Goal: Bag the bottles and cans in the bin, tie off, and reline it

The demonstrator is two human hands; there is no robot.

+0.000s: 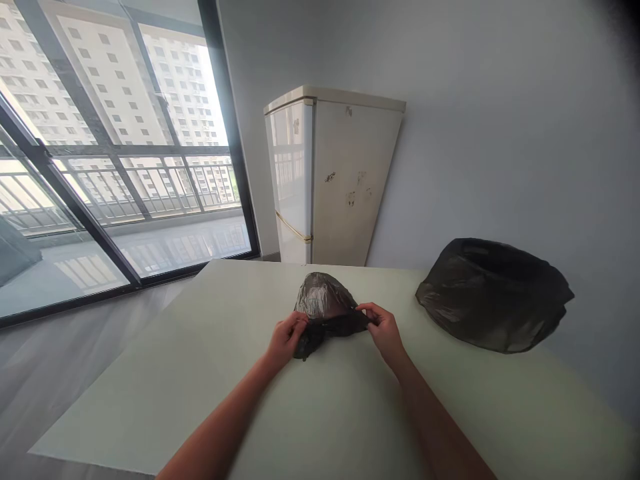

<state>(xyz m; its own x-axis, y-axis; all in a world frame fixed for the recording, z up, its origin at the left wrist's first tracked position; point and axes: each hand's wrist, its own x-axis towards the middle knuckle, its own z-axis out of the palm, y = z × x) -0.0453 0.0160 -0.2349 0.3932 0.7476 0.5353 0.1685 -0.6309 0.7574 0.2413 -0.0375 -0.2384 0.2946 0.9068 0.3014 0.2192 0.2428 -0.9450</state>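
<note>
A small black plastic bag (323,300) rests on the pale green tabletop (200,347), its far part bulging and shiny, its near edge bunched and dark. My left hand (287,333) pinches the gathered plastic at the left end of that edge. At the right end, the thumb and fingers of my right hand (383,327) grip the same edge, so the plastic spans between both hands. What lies inside the bag, if anything, is hidden by the plastic.
A larger black plastic bag (493,300) stands puffed up with its mouth open at the table's right, against the grey wall (475,147). Behind the table is a white fridge (350,173). Sliding glass doors (125,133) are on the left.
</note>
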